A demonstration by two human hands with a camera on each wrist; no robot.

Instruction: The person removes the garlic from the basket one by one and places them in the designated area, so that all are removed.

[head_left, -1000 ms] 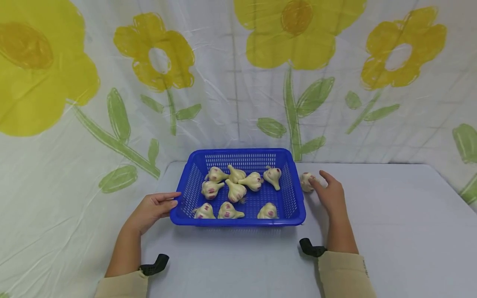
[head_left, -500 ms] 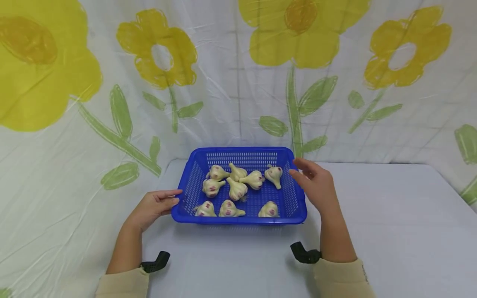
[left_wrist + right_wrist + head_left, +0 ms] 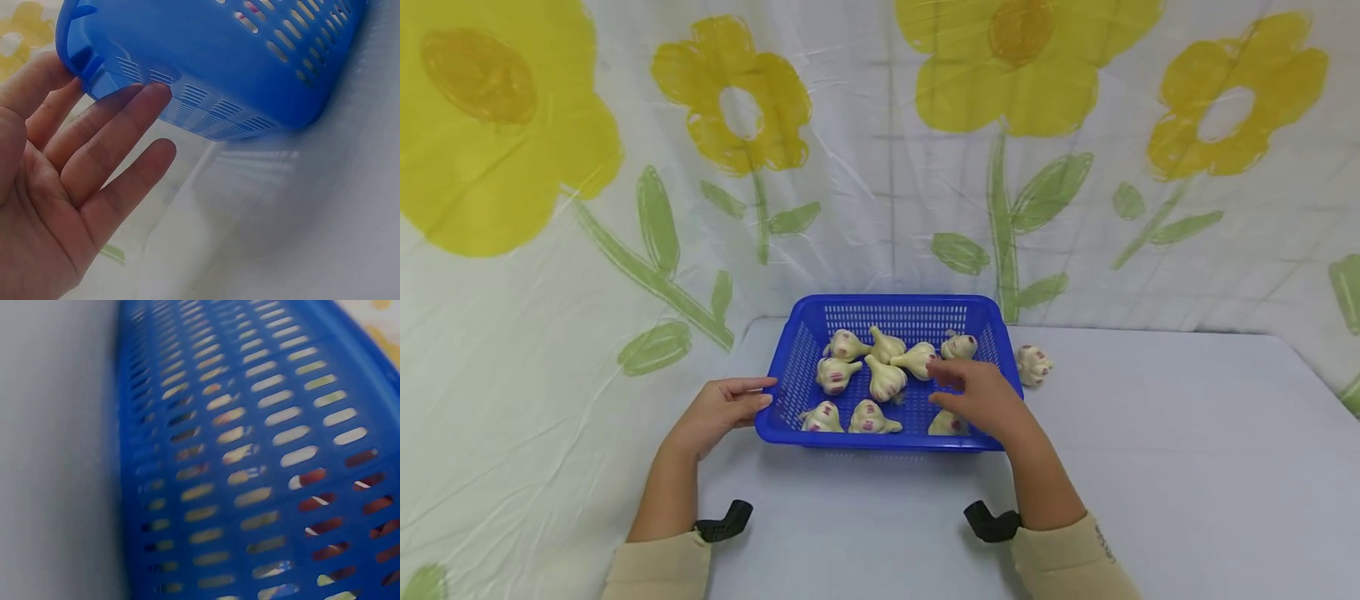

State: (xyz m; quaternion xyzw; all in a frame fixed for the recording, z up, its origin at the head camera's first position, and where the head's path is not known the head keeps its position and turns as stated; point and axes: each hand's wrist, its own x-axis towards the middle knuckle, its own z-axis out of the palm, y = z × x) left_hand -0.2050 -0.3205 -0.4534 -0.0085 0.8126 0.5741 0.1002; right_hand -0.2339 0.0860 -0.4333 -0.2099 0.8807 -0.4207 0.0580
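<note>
A blue plastic basket (image 3: 880,443) with slotted walls holds several garlic bulbs (image 3: 887,380). At its left end my left hand (image 3: 718,417) touches the rim with extended fingers. From below, the left wrist view shows the spread fingers of this left hand (image 3: 81,150) against the basket's outer wall (image 3: 187,56). My right hand (image 3: 985,398) reaches over the right wall into the basket, fingers apart and nothing between them, near the bulbs. It partly covers a bulb (image 3: 947,423) at the front right. The right wrist view has only the slotted wall (image 3: 275,425), with the hand seen through its slots.
Outside the basket, a single garlic bulb (image 3: 1033,365) lies on the white table (image 3: 1150,450) just right of the wall. Behind the table hangs a white curtain (image 3: 850,208) printed with yellow flowers.
My right hand has left the bulb on the right, which stays on the table, and moved left into the basket. A bulb at the back right has turned. My left hand keeps to the rim.
</note>
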